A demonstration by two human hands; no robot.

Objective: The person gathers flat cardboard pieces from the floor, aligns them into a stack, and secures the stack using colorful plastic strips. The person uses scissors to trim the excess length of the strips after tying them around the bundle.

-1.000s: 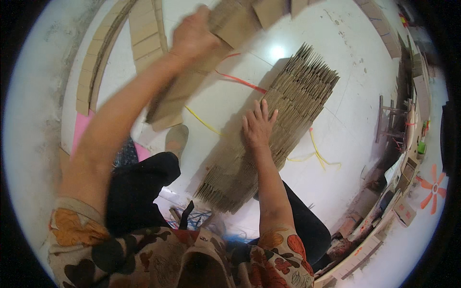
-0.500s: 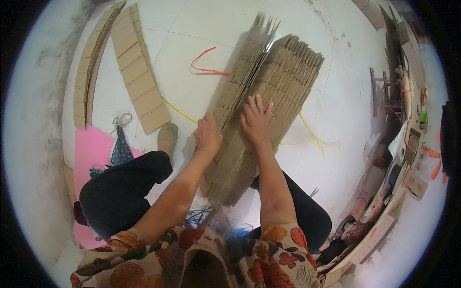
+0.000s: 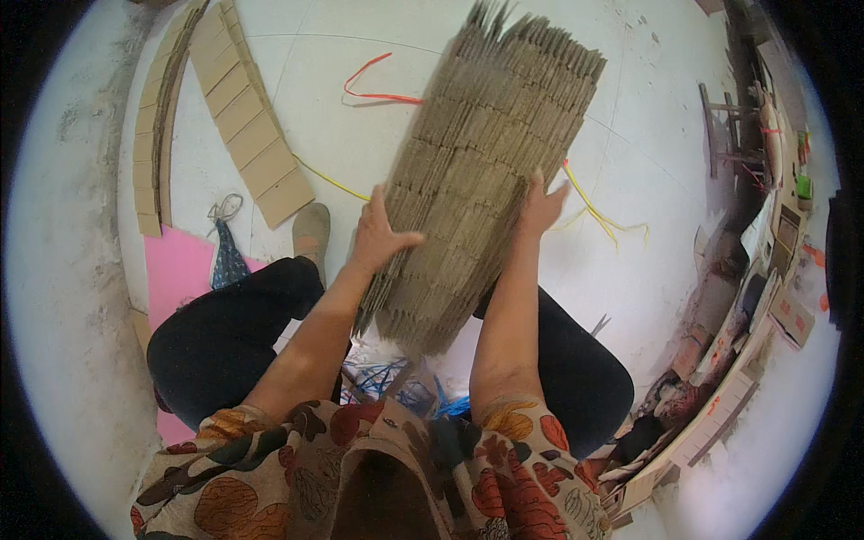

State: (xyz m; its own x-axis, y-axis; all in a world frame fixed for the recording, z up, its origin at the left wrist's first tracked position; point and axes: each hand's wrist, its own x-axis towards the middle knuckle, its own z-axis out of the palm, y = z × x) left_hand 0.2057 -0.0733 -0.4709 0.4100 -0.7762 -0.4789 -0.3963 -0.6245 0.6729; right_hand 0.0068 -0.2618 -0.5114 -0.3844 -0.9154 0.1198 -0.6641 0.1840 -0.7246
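Note:
Between my hands stands a thick bundle of folded cardboard pieces (image 3: 472, 171), on edge and pressed together, its long side slanting away from me. My left hand (image 3: 382, 236) lies against the bundle's left side, thumb stretched over the top edges and fingers apart. On the opposite side my right hand (image 3: 542, 205) rests flat against the cardboard, its thumb spread outward. A yellow strap (image 3: 589, 202) comes out from under the bundle on the right, and its other end shows on the left.
Two more rows of cardboard pieces (image 3: 256, 117) lie at the far left. A red strap (image 3: 364, 94) is beyond the bundle. A pink sheet (image 3: 175, 261) with a blue patterned cloth (image 3: 229, 256) lies by my left leg. Scissors (image 3: 600, 324) are near my right knee; blue strings (image 3: 382, 378) lie close in.
The separate left part of the cardboard has been brought against the rest, closing the gap. My right hand moved from the top to the right side; my left hand opened out along the left side.

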